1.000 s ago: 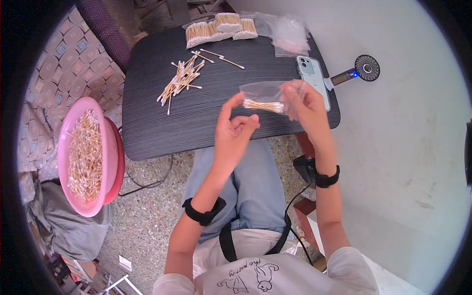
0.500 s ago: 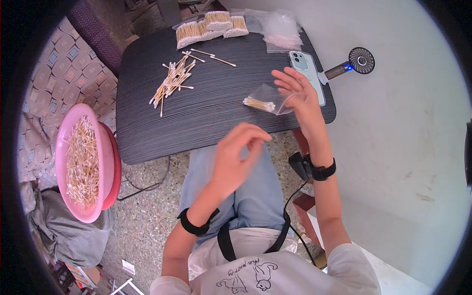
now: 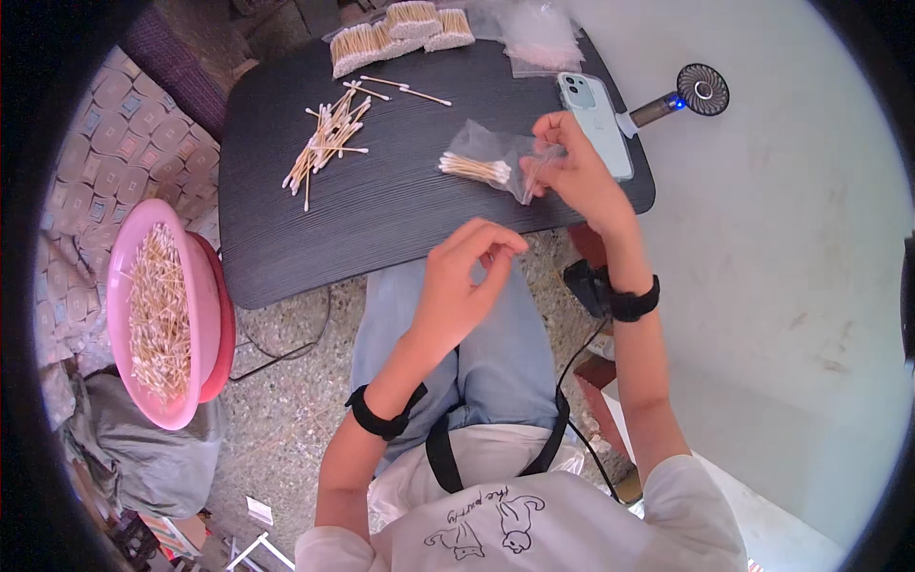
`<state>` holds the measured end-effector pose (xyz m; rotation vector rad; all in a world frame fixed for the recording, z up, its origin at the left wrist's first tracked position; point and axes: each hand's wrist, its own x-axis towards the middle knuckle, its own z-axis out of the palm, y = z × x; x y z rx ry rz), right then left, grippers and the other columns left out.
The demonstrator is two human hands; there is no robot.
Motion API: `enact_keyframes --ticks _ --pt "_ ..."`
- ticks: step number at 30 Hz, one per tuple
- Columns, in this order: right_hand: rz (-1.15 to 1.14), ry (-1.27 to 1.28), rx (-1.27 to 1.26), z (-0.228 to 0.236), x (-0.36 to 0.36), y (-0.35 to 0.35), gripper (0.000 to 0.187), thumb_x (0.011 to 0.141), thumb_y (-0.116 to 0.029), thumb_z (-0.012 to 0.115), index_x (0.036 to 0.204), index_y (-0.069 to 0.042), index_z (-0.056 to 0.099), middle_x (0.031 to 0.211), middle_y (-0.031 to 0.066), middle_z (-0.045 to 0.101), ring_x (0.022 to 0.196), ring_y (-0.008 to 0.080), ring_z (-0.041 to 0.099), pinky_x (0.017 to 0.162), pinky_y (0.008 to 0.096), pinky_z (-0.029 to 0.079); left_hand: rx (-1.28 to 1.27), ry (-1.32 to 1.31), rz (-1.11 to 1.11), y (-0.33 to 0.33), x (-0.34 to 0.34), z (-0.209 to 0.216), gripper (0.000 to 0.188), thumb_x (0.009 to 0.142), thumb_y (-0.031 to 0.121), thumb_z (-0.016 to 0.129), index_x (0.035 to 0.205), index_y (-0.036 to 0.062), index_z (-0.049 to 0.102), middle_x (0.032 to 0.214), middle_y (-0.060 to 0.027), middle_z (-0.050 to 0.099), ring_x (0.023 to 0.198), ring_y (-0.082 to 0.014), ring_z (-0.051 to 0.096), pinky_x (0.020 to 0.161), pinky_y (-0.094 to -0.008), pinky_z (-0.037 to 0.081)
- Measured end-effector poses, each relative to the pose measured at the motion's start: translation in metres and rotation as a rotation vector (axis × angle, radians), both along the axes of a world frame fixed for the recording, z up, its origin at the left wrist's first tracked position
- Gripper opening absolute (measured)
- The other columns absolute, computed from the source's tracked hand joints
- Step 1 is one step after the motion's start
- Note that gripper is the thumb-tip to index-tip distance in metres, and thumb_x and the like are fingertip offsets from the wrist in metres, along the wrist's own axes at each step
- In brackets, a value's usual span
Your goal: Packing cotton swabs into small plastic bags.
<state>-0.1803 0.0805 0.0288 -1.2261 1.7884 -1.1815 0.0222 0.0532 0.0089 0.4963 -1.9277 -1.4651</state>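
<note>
My right hand (image 3: 574,176) pinches the open end of a small clear plastic bag (image 3: 491,143) over the right part of the table. Inside the bag lies a bundle of cotton swabs (image 3: 475,169), white tips at both ends. My left hand (image 3: 467,272) hovers over my lap, just off the table's near edge. Its fingers are curled toward the thumb, and I see nothing between them. Loose cotton swabs (image 3: 329,138) lie in a heap left of the bag, several of them apart from it.
Bundled swabs (image 3: 412,21) and a stack of clear bags (image 3: 541,43) lie along the far edge of the dark table (image 3: 381,234). A phone (image 3: 596,124) sits at the right, beside a small fan (image 3: 703,91). A pink basin (image 3: 122,315) of swabs stands at the left.
My right hand's fingers have curled in from a spread pose and now grip the bag's end. The bag has shifted slightly left. My left hand stays nearly in place.
</note>
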Motion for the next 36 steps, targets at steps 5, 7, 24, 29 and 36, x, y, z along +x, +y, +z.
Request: enact_keyframes --ticks 5,7,24,29,36 --pt "0.084 -0.375 0.062 0.015 -0.002 -0.001 0.035 0.084 0.002 0.058 0.115 -0.007 0.044 0.122 0.0157 0.050 0.107 0.0220 0.059 0.094 0.0314 0.047 0.016 -0.011 0.009 0.000 0.004 -0.002 0.015 0.081 -0.007 0.057 0.091 0.0002 0.065 0.085 -0.0070 0.063 0.073 -0.0128 0.061 0.069 -0.0242 0.048" --pt "0.089 -0.598 -0.003 0.011 -0.011 0.000 0.034 0.084 0.003 0.056 0.115 -0.006 0.044 0.126 0.0167 0.050 0.112 0.0226 0.056 0.099 0.0323 0.043 0.017 -0.024 -0.003 0.001 0.003 -0.002 0.015 0.081 -0.007 0.057 0.091 0.0000 0.065 0.085 -0.0070 0.063 0.074 -0.0129 0.061 0.069 -0.0243 0.048" --pt "0.057 -0.427 -0.487 0.028 0.057 -0.019 0.031 0.080 0.011 0.047 0.107 -0.004 0.045 0.097 0.0083 0.061 0.094 0.0143 0.058 0.087 0.0288 0.046 -0.026 -0.130 -0.422 0.045 -0.032 0.006 0.070 0.063 0.037 0.084 0.115 -0.0001 0.056 0.112 -0.0166 0.060 0.105 -0.0343 0.057 0.093 -0.0397 0.045" --pt "0.102 -0.384 -0.481 0.026 0.061 -0.015 0.029 0.082 0.010 0.046 0.107 -0.004 0.045 0.092 0.0067 0.061 0.087 0.0124 0.057 0.079 0.0272 0.046 -0.021 -0.054 -0.388 0.041 -0.026 0.003 0.060 0.063 0.033 0.083 0.108 0.0008 0.060 0.108 -0.0139 0.061 0.099 -0.0320 0.060 0.086 -0.0382 0.048" --pt "0.087 -0.267 -0.447 0.018 0.068 0.002 0.022 0.087 0.007 0.045 0.107 -0.003 0.046 0.090 0.0052 0.059 0.084 0.0119 0.057 0.077 0.0271 0.046 -0.106 -0.060 -0.350 0.035 -0.015 0.002 0.051 0.060 0.027 0.085 0.098 -0.0005 0.066 0.100 -0.0130 0.064 0.092 -0.0284 0.063 0.081 -0.0363 0.050"
